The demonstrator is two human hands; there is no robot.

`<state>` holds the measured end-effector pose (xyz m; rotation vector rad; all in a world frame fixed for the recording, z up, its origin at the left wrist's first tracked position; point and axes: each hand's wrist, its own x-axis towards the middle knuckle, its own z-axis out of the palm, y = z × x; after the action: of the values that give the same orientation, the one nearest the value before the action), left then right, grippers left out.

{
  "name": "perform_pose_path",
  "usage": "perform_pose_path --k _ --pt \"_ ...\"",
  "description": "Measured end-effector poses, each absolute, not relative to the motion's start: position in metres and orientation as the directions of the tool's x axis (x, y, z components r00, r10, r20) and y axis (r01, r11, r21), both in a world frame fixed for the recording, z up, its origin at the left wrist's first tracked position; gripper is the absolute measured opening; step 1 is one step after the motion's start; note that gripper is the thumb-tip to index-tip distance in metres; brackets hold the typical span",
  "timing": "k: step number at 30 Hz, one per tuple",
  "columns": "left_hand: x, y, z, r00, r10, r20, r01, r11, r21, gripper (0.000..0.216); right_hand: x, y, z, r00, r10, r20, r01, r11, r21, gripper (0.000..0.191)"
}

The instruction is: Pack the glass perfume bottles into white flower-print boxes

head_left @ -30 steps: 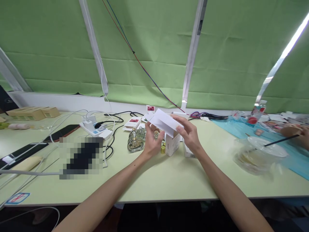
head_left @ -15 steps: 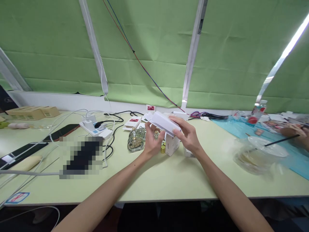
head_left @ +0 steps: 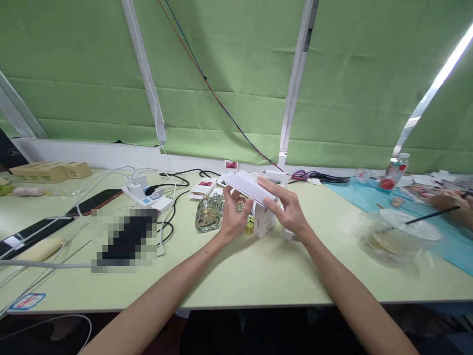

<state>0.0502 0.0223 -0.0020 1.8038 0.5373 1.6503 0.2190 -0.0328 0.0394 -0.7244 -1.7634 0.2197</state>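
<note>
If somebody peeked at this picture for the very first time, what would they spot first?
Probably the middle, where the left hand and right hand hold a folded white carton above the pale green table. Behind them, big green blinds fill the whole back. A shiny glass bottle stands just left of the left hand.

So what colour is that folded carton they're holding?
The folded carton is white, clearest in the head view.
</note>
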Motion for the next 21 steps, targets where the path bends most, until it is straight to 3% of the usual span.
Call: perform_pose_path --k 21 --pt "0.0510 0.0200 0.0011 0.135 0.702 0.699 -0.153 -0.682 0.715 0.057 0.2170 -0.0320 0.0388 -0.160 0.561 0.812 0.400 0.789 -0.466 0.041"
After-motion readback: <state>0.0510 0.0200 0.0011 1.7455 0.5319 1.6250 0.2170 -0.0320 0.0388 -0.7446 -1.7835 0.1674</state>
